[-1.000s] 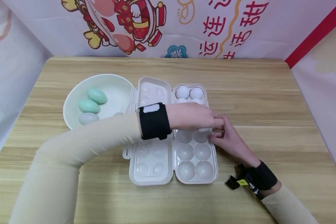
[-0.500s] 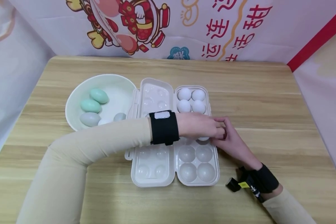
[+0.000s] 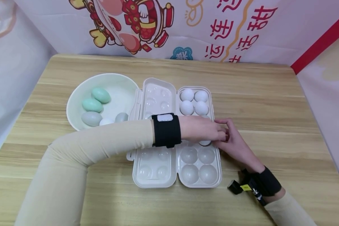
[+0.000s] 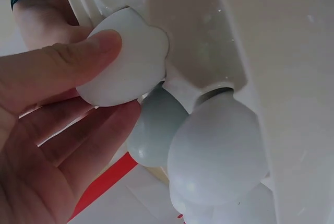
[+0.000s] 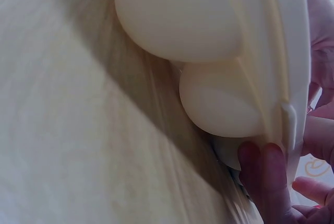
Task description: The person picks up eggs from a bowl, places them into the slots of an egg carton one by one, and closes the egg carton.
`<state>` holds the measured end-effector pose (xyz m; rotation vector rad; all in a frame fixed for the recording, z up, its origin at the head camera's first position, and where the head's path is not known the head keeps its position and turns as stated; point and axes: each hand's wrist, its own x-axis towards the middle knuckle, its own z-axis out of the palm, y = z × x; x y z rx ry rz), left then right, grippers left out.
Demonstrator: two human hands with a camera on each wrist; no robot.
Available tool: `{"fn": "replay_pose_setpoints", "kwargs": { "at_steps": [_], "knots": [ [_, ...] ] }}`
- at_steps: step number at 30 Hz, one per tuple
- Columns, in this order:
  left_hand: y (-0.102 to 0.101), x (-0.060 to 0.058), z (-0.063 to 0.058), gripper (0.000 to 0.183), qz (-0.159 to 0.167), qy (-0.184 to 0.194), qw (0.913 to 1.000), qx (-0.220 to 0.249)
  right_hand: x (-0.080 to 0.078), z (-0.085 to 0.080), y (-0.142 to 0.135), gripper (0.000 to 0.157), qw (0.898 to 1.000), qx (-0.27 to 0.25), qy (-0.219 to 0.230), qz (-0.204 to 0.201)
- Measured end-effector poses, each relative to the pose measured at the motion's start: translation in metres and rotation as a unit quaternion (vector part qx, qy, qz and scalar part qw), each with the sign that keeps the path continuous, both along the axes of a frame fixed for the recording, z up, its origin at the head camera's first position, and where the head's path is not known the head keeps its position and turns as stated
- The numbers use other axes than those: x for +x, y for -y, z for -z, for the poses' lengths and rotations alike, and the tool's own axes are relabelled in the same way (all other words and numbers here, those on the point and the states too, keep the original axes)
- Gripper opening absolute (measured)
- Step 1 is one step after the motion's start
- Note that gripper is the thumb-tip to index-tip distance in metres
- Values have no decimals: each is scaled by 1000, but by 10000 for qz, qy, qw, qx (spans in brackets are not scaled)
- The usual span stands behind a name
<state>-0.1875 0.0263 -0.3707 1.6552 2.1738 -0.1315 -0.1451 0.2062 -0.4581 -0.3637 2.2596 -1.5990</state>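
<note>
My left hand (image 3: 200,128) reaches across the opened plastic egg box (image 3: 197,185). In the left wrist view its thumb and fingers pinch a white egg (image 4: 133,59) at a cup of the holder. Beside that egg sit a pale bluish egg (image 4: 156,127) and another white egg (image 4: 216,153). My right hand (image 3: 237,144) grips the box's right edge; its fingertips (image 5: 274,158) press against the outer wall. At the far end, several white eggs (image 3: 187,107) fill their cups. Bare cups (image 3: 189,174) lie at the near end. The left hand hides the middle cups.
Left of the box stands a pale oval bowl (image 3: 73,97) with green eggs (image 3: 92,105), grey eggs (image 3: 91,118) and a white egg (image 3: 105,121). The box's dimpled lid (image 3: 155,182) lies flat on the wooden table (image 3: 257,103). A printed cloth (image 3: 158,50) hangs behind.
My left hand has moved toward the near end of the box, uncovering the second row of eggs. My right hand has stayed at the edge. The head view has shifted slightly.
</note>
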Motion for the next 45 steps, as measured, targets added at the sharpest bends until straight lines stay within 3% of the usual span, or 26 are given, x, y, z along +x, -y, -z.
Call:
{"fn": "replay_pose_setpoints", "kwargs": {
  "at_steps": [7, 13, 17, 22, 25, 32, 45],
  "knots": [
    [0, 1, 4, 45, -39, -132, 9999, -18, 1, 0, -1, 61, 9999, 37, -109, -32],
    [1, 2, 7, 34, -60, -297, 9995, 19, 0, 0, -4, 52, 9999, -147, 44, -68],
    [0, 2, 8, 40, 4, -356, 9994, -51, -2, -2, -8, 48, 9995, -280, 119, -54],
    [-1, 2, 7, 43, 179, -492, 9986, -86, -1, -5, -15, 64, 9986, 145, -123, -493],
    [1, 2, 5, 36, 78, -399, 9991, -105, -1, -7, -17, 73, 9961, 409, -135, -772],
    [11, 1, -6, 54, -324, -337, 9987, -185, -1, -12, -16, 75, 9949, 62, 537, -855],
    [45, -2, -43, 31, -731, -1024, 9916, 297, 2, -13, -12, 76, 9933, -208, 966, -592]
  ]
}}
